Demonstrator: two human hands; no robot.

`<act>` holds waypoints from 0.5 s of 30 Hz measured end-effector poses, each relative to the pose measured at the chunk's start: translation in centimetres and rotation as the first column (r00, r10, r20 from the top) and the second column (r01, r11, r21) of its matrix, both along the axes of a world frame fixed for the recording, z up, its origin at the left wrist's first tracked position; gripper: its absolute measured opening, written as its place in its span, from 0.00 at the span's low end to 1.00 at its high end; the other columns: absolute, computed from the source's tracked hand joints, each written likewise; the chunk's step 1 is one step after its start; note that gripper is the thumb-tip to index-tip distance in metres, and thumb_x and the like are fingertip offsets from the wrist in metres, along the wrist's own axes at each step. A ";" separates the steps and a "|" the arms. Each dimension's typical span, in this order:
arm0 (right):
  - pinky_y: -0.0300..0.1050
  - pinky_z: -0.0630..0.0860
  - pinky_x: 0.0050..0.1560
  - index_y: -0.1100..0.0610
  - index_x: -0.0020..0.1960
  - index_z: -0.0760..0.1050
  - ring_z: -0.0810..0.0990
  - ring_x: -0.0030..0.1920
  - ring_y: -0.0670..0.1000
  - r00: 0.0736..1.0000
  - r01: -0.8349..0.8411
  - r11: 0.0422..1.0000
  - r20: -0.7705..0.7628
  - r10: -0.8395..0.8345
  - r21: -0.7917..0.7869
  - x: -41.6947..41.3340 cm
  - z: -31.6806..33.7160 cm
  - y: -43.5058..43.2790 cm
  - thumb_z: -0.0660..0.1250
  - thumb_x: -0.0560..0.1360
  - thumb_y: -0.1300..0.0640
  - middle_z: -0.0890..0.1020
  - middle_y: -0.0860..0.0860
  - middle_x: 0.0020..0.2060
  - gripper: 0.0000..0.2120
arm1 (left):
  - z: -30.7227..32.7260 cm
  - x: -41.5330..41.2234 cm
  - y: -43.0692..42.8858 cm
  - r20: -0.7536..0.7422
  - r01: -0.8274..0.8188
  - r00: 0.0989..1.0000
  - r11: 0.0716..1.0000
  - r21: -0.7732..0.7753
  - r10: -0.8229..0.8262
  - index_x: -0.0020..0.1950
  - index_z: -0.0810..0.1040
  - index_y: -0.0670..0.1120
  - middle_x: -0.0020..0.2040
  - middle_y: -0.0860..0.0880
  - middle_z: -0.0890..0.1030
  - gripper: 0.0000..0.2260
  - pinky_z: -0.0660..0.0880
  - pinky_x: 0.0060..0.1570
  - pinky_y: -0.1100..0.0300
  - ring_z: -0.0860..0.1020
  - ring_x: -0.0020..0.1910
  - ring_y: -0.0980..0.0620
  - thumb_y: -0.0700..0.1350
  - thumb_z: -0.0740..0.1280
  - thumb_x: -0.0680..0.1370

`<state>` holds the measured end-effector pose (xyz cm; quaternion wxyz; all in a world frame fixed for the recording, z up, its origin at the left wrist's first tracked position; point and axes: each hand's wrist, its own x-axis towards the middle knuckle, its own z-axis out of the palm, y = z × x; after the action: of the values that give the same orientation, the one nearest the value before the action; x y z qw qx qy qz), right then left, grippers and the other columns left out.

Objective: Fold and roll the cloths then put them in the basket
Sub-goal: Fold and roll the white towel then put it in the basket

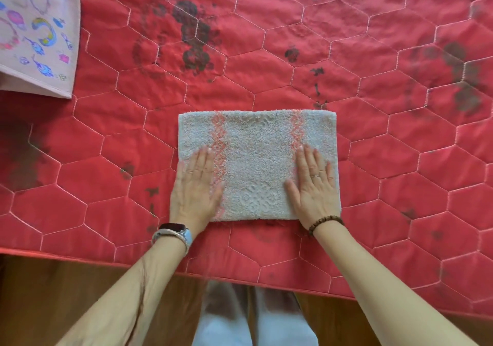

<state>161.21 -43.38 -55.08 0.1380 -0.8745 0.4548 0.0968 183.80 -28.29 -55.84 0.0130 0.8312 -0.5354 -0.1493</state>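
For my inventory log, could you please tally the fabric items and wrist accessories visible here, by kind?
Folded grey terry towel with pink patterned stripes: 1
Red quilted hexagon-stitched cover: 1
Pale pink printed fabric item, top left corner: 1
Smartwatch with light blue strap, left wrist: 1
Brown beaded bracelet, right wrist: 1
Total: 5

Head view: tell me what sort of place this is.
Probably a bedroom at home: a red quilted mattress fills the view, wood floor beneath, and both hands press a folded towel flat.

Looped, matt terry towel (256, 159); quilted red mattress cover (373, 132) with slight sheen; smooth wooden floor (40, 292).
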 end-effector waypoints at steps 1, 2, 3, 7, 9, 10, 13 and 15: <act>0.48 0.37 0.77 0.54 0.80 0.44 0.45 0.79 0.50 1.000 0.026 1.000 -0.016 -0.026 -0.009 -0.8 0.1 -0.4 0.43 0.80 0.38 0.47 0.49 0.80 0.34 | 0.0 0.7 0.5 -0.008 -0.034 0.999 0.999 0.007 0.034 0.81 0.48 0.42 0.81 0.46 0.50 0.31 0.45 0.78 0.50 0.49 0.80 0.50 0.57 0.48 0.82; 0.49 0.38 0.78 0.55 0.80 0.45 0.45 0.80 0.51 0.999 0.041 0.999 -0.025 -0.042 -0.016 -1.4 0.2 -0.6 0.43 0.80 0.38 0.48 0.50 0.80 0.35 | 0.0 1.4 0.9 -0.017 -0.066 0.998 0.998 0.012 0.066 0.81 0.48 0.42 0.82 0.46 0.49 0.31 0.45 0.78 0.50 0.48 0.80 0.50 0.58 0.48 0.82; 0.49 0.39 0.78 0.55 0.80 0.45 0.46 0.80 0.51 0.998 0.048 0.999 -0.031 -0.049 -0.017 -1.8 0.4 -0.7 0.43 0.80 0.37 0.48 0.51 0.80 0.35 | 0.1 2.0 1.4 -0.026 -0.097 0.995 0.995 0.010 0.097 0.81 0.47 0.42 0.82 0.46 0.48 0.31 0.46 0.78 0.50 0.47 0.80 0.50 0.58 0.48 0.82; 0.50 0.40 0.78 0.56 0.80 0.48 0.48 0.79 0.52 0.997 0.069 0.997 0.025 -0.068 -0.021 -1.5 1.2 -0.6 0.46 0.80 0.40 0.50 0.52 0.80 0.33 | 0.8 2.6 2.1 -0.103 -0.239 0.967 0.970 -0.045 0.234 0.81 0.48 0.41 0.81 0.44 0.52 0.31 0.50 0.78 0.50 0.51 0.80 0.47 0.55 0.51 0.83; 0.53 0.45 0.78 0.58 0.79 0.54 0.51 0.79 0.54 0.993 0.061 0.998 0.108 -0.057 -0.033 -0.3 2.0 -0.3 0.52 0.81 0.46 0.55 0.54 0.79 0.31 | 1.4 2.4 1.7 -0.164 -0.347 0.930 0.933 -0.096 0.329 0.80 0.55 0.39 0.78 0.41 0.62 0.30 0.56 0.76 0.48 0.59 0.77 0.43 0.51 0.60 0.82; 0.55 0.50 0.78 0.59 0.78 0.58 0.55 0.78 0.56 0.985 0.050 0.998 0.165 -0.043 -0.040 0.5 2.3 0.2 0.55 0.80 0.49 0.59 0.55 0.78 0.29 | 1.7 2.2 1.5 -0.198 -0.402 0.906 0.906 -0.131 0.374 0.78 0.59 0.39 0.74 0.39 0.67 0.29 0.59 0.73 0.48 0.64 0.74 0.40 0.48 0.64 0.81; 0.55 0.65 0.70 0.60 0.70 0.69 0.68 0.71 0.56 0.953 0.100 0.994 0.291 -0.080 -0.054 3.2 3.1 2.3 0.65 0.74 0.57 0.72 0.56 0.70 0.25 | 2.7 2.2 0.4 -0.366 -0.578 0.789 0.798 -0.168 0.494 0.73 0.67 0.39 0.61 0.42 0.75 0.26 0.63 0.66 0.52 0.70 0.63 0.42 0.43 0.69 0.77; 0.54 0.69 0.66 0.57 0.69 0.70 0.70 0.68 0.56 0.935 0.228 0.974 0.282 -0.216 -0.011 4.4 3.4 3.4 0.69 0.73 0.59 0.73 0.54 0.68 0.25 | 3.1 2.4 -0.4 -0.489 -0.689 0.664 0.717 -0.107 0.566 0.71 0.68 0.42 0.57 0.46 0.75 0.24 0.66 0.64 0.53 0.71 0.61 0.43 0.43 0.69 0.77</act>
<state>165.66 -40.01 -51.65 0.1918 -0.8251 0.5287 -0.0534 186.21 -28.69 -52.76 0.2979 0.9012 -0.2113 -0.2331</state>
